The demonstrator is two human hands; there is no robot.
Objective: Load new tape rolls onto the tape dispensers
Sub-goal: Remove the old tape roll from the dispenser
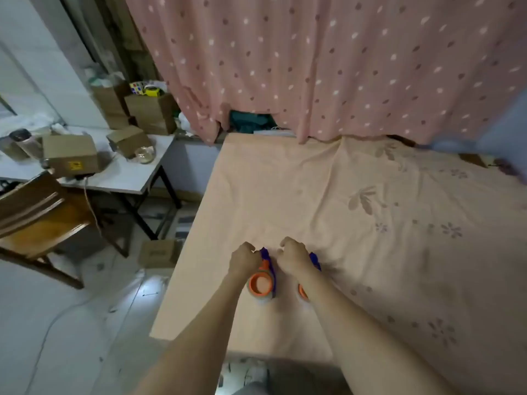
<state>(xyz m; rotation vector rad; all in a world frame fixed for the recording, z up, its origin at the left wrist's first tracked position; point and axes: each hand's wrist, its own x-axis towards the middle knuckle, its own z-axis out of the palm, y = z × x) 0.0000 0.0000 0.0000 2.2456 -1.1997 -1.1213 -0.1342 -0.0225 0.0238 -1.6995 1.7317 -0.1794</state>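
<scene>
Two blue tape dispensers with orange hubs lie side by side on the peach bedsheet [328, 195] near its front edge. The left dispenser [263, 277] shows its orange ring and a clear tape roll around it. My left hand [242, 259] rests on its blue handle end, fingers curled. The right dispenser [313, 259] is mostly hidden under my right hand [293, 256] and wrist; only a blue tip and a bit of orange hub [302, 292] show. Whether either hand truly grips is hard to see.
A pink dotted curtain [328, 67] hangs behind the bed. To the left stand a white folding table [125, 178] with cardboard boxes [71, 155] and jars, a wooden chair [37, 220], and a small box [158, 253] on the tiled floor beside the bed.
</scene>
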